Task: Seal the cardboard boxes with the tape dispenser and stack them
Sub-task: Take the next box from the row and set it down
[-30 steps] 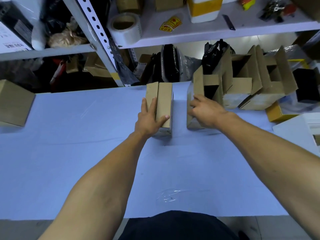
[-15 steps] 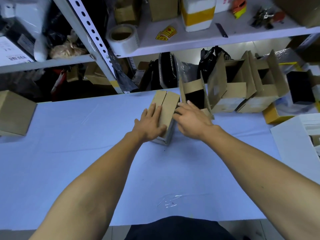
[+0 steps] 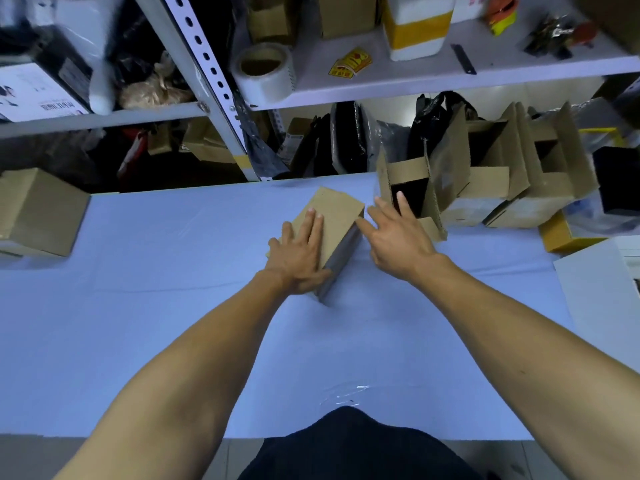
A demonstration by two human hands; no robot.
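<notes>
A wide pale-blue tabletop fills the scene, seen from above by a person whose two bare forearms reach forward over it. Behind it stand grey metal shelves crowded with stock. At the far right of the tabletop is a cluster of brown cardboard boxes with their flaps standing open, and at the far left edge sits another plain brown cardboard box, partly cut off. At the centre lies a small closed brown cardboard box, turned at an angle. The left hand lies flat on its top, fingers straight, pressing it down. The right hand is spread open just beside the box's right edge, holding nothing; whether its fingertips touch the cardboard cannot be told. This looks like the readying step: the box is being held shut for taping. The next move would call for fetching tape, yet no tape dispenser is plainly in view; only a bare roll of clear packing tape rests on the shelf above. The box's top seam is hidden under the left hand, so any tape on it cannot be judged.
</notes>
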